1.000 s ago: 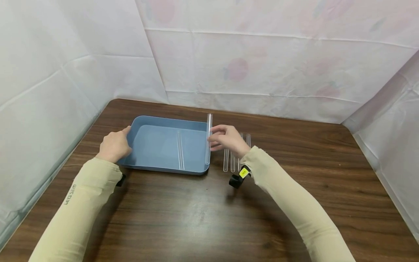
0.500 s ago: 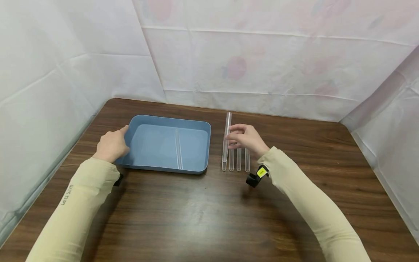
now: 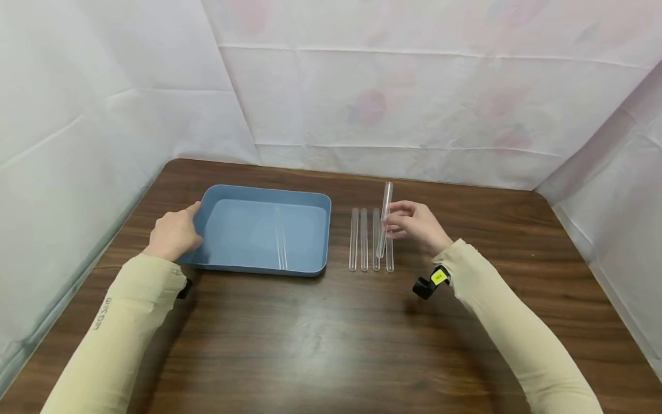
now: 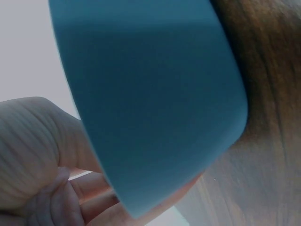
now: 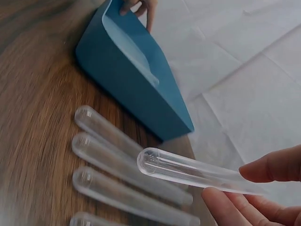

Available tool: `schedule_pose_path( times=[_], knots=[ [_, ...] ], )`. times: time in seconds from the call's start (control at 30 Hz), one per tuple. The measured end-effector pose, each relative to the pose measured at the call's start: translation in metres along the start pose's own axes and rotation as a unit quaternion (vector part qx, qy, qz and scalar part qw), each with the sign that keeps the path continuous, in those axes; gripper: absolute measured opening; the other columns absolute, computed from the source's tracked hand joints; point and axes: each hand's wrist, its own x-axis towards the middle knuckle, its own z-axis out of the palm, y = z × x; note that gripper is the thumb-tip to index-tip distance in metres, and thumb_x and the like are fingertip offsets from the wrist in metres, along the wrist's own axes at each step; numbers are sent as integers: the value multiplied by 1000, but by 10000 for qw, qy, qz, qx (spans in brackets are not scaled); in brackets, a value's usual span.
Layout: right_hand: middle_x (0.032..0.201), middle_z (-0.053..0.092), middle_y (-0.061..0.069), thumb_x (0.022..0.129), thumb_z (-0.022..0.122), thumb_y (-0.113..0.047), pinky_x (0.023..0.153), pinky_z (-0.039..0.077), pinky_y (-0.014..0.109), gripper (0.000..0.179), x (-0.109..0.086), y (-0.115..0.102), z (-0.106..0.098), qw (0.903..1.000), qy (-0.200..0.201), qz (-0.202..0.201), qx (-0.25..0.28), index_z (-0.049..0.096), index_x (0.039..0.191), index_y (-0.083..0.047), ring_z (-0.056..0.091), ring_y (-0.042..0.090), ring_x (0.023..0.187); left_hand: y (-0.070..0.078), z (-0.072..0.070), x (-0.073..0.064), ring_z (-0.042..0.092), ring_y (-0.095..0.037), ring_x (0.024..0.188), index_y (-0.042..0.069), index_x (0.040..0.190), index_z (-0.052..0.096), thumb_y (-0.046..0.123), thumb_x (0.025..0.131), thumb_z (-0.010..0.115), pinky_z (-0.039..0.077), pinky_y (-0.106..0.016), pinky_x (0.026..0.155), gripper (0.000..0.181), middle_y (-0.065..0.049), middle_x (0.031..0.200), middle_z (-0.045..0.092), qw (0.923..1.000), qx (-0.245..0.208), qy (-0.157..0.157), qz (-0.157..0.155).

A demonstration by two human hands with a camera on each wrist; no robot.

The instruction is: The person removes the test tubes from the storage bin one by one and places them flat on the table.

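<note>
At the left of the table, my left hand grips the left wall of a blue tray; in the left wrist view, thumb and fingers lie on either side of its rim. One clear test tube lies inside the tray, right of its middle. My right hand pinches another clear test tube between thumb and fingers, its rounded end tilted toward me. That tube hangs over a row of several test tubes lying side by side on the table, overlapping the right ones in the head view.
The brown wooden table carries the tray and the row, with a narrow strip between them. A white patterned sheet hangs behind the table's back edge, with more white sheeting at both sides.
My right hand has carried its test tube rightward, from beside the tray's right wall to above the right part of the row. The left hand stays on the tray.
</note>
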Motion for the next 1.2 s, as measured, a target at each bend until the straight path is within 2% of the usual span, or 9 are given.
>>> schedule_pose_path(
  times=[0.1,0.3,0.47,0.57,1.07,1.2],
  knots=[
    [111,63,21,91,58,-6,81,55,41,46,-1,8,-4,10000,35,8,50,45,133,8,68,15,80,-2,0,-2,28,-16,47,-6,148,25,1,76,51,29,-28,42,76,-15,58,47,10000,22,6,-18],
    [113,61,28,91,56,-4,76,56,37,48,-6,23,-15,9998,123,-162,-53,42,135,8,68,17,81,-2,1,-2,27,-14,48,-6,148,25,0,75,48,28,-27,43,76,-13,55,45,10000,-15,7,14],
    [104,66,18,91,58,-6,79,56,40,48,-9,30,-20,9996,136,-215,-129,43,134,9,68,16,81,-2,0,-3,25,-14,47,-6,148,24,0,76,48,27,-26,42,76,-13,55,45,10000,-10,-13,-6],
    [103,66,18,91,58,-6,78,56,40,47,-11,34,-24,9994,176,-226,-178,43,133,10,68,14,80,-2,-1,-4,25,-13,47,-6,148,24,0,76,48,27,-26,42,75,-13,55,45,10000,-8,-20,-8],
    [100,68,14,91,59,-7,76,56,37,45,-11,49,-31,9995,269,13,-189,45,130,10,67,11,78,-7,2,0,31,-18,49,-7,148,24,1,77,50,31,-29,43,76,-17,60,49,10000,32,33,41],
    [105,67,20,92,58,-7,76,56,36,46,-9,50,-30,9994,233,78,-229,43,131,12,67,11,81,-7,2,0,34,-20,50,-6,148,24,2,76,50,32,-30,43,76,-20,63,51,10000,44,50,52]
  ],
)
